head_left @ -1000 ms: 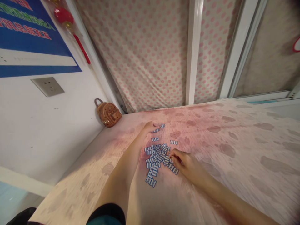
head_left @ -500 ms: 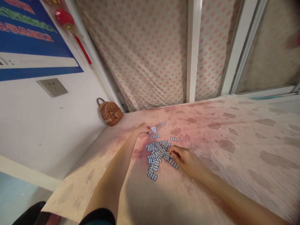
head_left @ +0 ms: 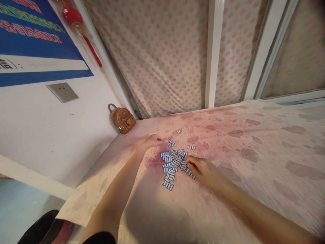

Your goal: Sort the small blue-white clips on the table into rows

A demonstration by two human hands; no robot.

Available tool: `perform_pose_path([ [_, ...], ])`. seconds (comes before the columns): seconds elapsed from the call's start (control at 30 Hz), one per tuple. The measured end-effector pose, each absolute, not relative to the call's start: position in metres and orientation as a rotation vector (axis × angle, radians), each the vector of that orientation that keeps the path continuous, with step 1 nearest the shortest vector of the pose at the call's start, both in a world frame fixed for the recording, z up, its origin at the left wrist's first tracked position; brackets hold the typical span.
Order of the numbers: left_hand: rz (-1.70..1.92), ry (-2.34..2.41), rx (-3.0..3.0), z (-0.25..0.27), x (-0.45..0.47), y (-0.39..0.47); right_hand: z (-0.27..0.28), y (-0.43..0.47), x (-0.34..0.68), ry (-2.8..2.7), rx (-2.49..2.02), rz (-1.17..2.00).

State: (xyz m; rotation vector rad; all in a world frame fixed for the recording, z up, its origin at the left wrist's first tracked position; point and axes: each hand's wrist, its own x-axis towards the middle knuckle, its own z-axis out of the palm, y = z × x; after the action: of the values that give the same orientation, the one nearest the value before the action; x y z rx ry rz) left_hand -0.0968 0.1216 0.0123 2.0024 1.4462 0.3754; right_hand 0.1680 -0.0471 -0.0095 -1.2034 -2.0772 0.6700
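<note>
We took the pile of small blue-and-white tiles (head_left: 174,163) on the patterned tabletop (head_left: 254,162) as our landmark. The right hand (head_left: 203,171) lay at the pile's right edge, fingertips curled together on a tile there; whether it actually pinched one we could not tell. The left hand (head_left: 151,141) rested at the pile's far-left side, fingers loosely bent, beside two stray tiles (head_left: 170,142). The pile ran long from near-left to far-right between both hands; the right hand was nearer its bulk. Another single tile (head_left: 179,131) lay beyond the pile, and a brown mini backpack (head_left: 123,119) stood well left of it against the wall. Compared with one second earlier, the left hand had drawn back toward the pile; the right had hardly shifted.
</note>
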Motion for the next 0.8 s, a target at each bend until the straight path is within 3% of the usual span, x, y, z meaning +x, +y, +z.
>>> perform_pose_path([
  [0.27,0.582,1.638,1.964,-0.02,-0.06,0.153,-0.012,-0.041,0.172,-2.067,-1.205,0.661],
  [0.57,0.372,1.205,1.928,0.015,-0.08,0.151,-0.01,-0.045,0.17,-2.094,-1.198,0.666],
  [0.8,0.615,1.534,2.001,-0.012,-0.022,0.191,-0.008,-0.047,0.169,-2.111,-1.227,0.668],
])
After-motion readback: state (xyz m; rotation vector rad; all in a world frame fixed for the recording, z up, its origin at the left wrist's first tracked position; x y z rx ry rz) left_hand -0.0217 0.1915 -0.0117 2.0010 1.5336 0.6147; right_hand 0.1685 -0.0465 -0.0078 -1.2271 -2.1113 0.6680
